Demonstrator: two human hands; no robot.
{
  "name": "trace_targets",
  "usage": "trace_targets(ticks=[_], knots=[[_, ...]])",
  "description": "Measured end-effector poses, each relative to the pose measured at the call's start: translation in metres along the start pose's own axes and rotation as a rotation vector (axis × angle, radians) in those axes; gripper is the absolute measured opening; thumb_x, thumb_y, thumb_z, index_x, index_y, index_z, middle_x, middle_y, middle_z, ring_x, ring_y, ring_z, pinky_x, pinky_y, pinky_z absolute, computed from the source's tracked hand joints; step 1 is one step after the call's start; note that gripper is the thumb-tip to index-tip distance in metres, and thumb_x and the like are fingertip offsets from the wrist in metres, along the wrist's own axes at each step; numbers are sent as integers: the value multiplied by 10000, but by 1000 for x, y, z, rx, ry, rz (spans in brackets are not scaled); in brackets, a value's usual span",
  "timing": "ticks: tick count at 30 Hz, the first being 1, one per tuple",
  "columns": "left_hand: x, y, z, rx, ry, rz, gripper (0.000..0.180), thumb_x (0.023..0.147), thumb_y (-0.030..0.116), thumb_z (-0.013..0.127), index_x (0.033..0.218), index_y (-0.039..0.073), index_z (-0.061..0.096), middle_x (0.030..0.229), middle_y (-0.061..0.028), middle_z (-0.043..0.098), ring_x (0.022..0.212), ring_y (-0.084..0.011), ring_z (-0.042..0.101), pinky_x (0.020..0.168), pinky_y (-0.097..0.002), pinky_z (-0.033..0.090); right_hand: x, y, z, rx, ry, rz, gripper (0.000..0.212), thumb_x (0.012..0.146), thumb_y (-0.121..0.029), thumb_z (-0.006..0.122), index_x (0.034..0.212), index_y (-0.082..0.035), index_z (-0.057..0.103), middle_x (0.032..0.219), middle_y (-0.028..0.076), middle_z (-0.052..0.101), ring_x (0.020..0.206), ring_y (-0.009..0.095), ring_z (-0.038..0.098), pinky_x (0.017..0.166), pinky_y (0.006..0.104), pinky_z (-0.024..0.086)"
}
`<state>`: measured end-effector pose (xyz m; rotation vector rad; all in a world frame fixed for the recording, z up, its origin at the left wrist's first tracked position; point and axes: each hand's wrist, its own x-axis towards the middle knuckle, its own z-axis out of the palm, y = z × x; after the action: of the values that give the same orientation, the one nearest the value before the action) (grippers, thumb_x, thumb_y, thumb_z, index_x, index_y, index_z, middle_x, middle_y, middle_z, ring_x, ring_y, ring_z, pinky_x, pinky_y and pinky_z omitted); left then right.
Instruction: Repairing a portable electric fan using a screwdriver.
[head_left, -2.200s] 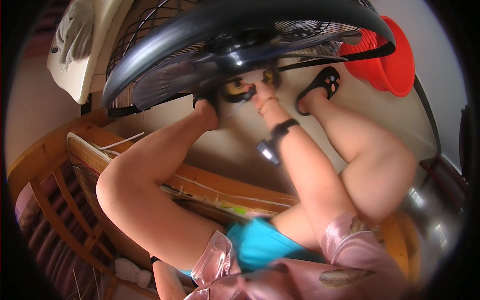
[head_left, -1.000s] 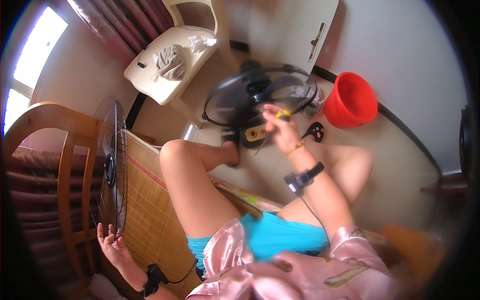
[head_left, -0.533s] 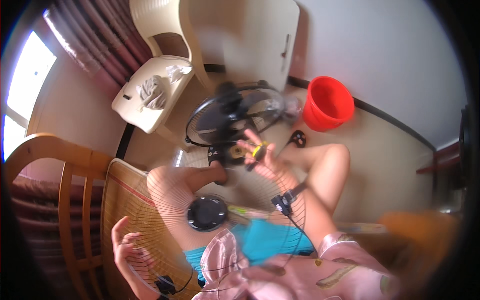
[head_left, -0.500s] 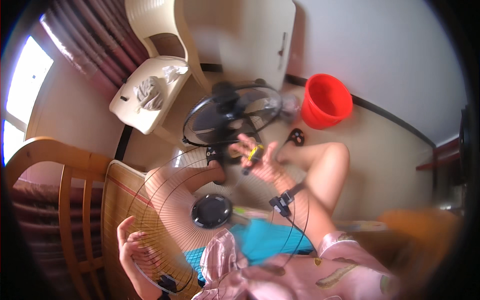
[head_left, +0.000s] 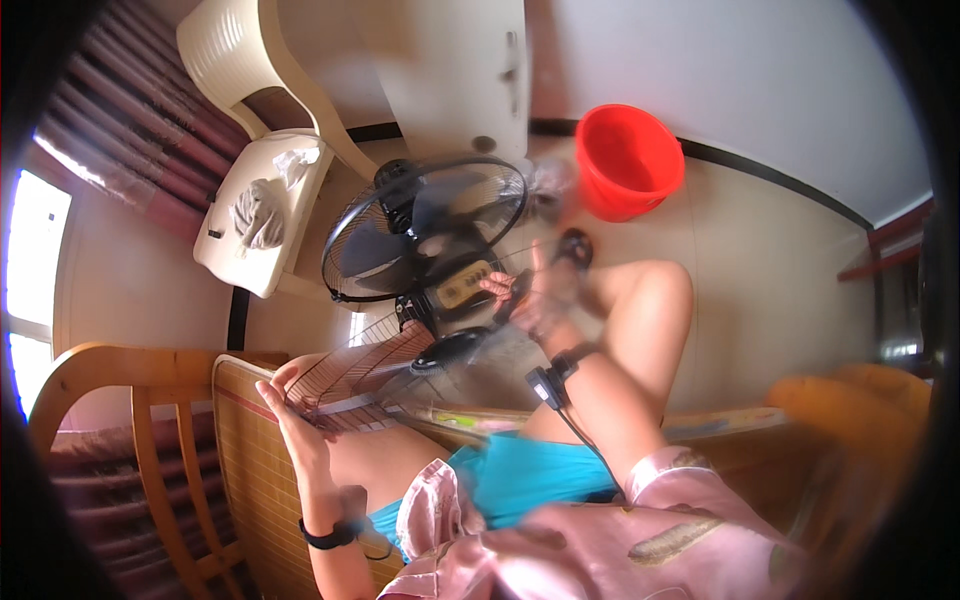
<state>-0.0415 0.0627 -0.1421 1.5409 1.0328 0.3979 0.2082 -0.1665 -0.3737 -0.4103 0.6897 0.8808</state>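
Observation:
My left hand (head_left: 300,405) grips the left edge of a round wire fan guard (head_left: 350,375), which is tilted over my lap. The guard has a black centre disc (head_left: 447,350). Across the palm of my right hand (head_left: 540,305) lies a short dark tool (head_left: 513,297), blurred now; its handle looked black and yellow a moment ago. Just beyond is the standing fan (head_left: 375,250), its dark blades exposed inside the rear guard, with a control panel (head_left: 465,285) below. Whether my right hand also touches the loose guard is unclear.
A cream plastic chair (head_left: 220,255) with a crumpled grey cloth (head_left: 258,212) stands at the far left. Beyond the fan, a red bucket (head_left: 608,195) sits near the wall beside a clear plastic bag (head_left: 550,188). A wooden bed frame (head_left: 145,440) is on my left.
The fan guard has swung from facing me to a steep tilt. My left hand has risen to its edge. My right hand stays near the fan with the tool, while the whole view has shifted.

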Motion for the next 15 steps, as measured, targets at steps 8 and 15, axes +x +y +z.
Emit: trace_targets(ticks=[8, 15], knots=[[58, -38, 8, 836, 254, 492, 575, 1050, 493, 204, 1334, 109, 526, 1153, -148, 585, 904, -300, 636, 734, -386, 523, 31, 0, -13, -66, 175, -28, 697, 731, -848, 539, 766, -152, 539, 552, 40, 481, 432, 185, 459, 410, 359, 372], [56, 7, 61, 722, -102, 542, 507, 1070, 349, 186, 1516, 153, 325, 1552, -92, 285, 1309, -274, 433, 1013, -350, 408, 49, -20, -17, -76, 337, 52, 785, 716, -876, 490, 789, -97, 550, 577, 49, 455, 410, 172, 392, 400, 350, 376]])
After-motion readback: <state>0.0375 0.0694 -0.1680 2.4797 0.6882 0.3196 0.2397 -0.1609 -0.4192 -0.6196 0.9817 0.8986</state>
